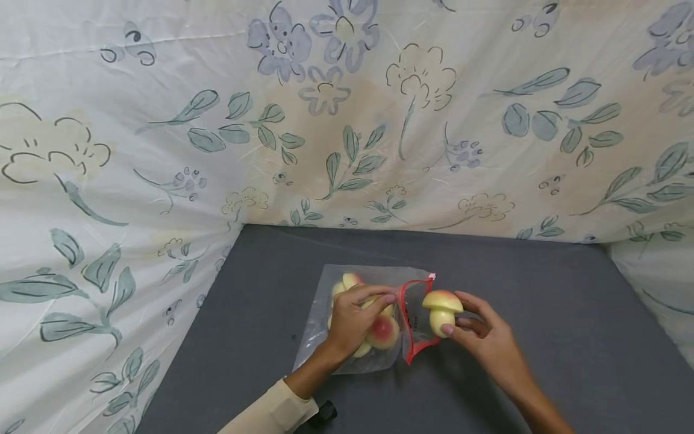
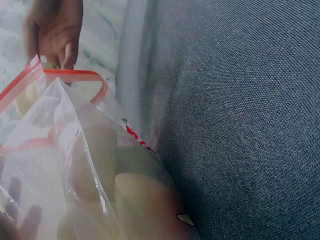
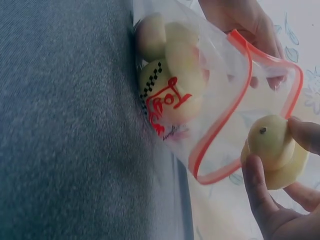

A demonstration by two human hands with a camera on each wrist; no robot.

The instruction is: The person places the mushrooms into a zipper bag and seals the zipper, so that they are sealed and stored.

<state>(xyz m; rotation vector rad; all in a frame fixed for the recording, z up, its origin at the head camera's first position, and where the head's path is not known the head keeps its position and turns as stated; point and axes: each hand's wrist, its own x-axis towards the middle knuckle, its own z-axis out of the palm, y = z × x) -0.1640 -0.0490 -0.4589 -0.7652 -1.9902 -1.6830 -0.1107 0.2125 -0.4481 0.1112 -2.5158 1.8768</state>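
A clear zip bag (image 1: 320, 337) with a red zip rim lies on the grey table, its mouth open toward the right. Inside are several toy mushrooms (image 3: 172, 92), pale yellow with red-blushed caps. My left hand (image 1: 349, 319) reaches over the bag and pinches its upper side near the red rim; part of that hand shows through the plastic in the left wrist view. Just outside the mouth, my right hand (image 1: 490, 340) holds another toy mushroom (image 1: 443, 310) between thumb and fingers, cap up, stem down. Its rounded stem end faces the camera in the right wrist view.
The dark grey table (image 1: 260, 289) spreads around the bag. Floral cloth (image 1: 336, 120) hangs behind it and along the sides. A small black object (image 1: 323, 415) sits by the left sleeve (image 1: 276, 410) at the near edge of the view.
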